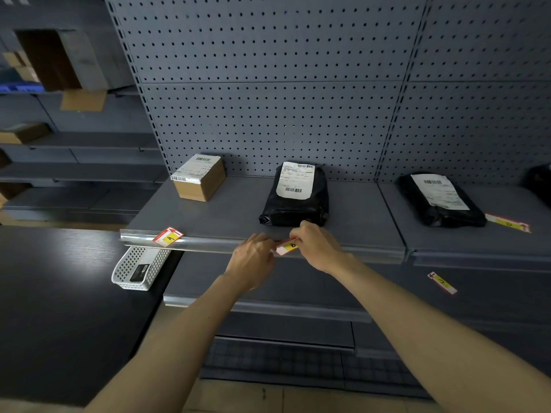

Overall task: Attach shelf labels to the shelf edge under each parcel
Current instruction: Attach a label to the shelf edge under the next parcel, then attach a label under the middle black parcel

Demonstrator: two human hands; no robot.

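A cardboard box and two black parcel bags lie on the grey shelf. A red, white and yellow label marked A sits on the shelf edge under the box. Both hands hold a second label against the shelf edge below the middle bag: my left hand pinches its left end, my right hand its right end. A third label lies on the shelf beside the right bag, and another label lies on the lower shelf.
A white mesh basket with a small dark item stands on a black table at the left, under the shelf corner. Grey pegboard backs the shelf. Lower shelves jut out below. Cardboard boxes fill far-left racks.
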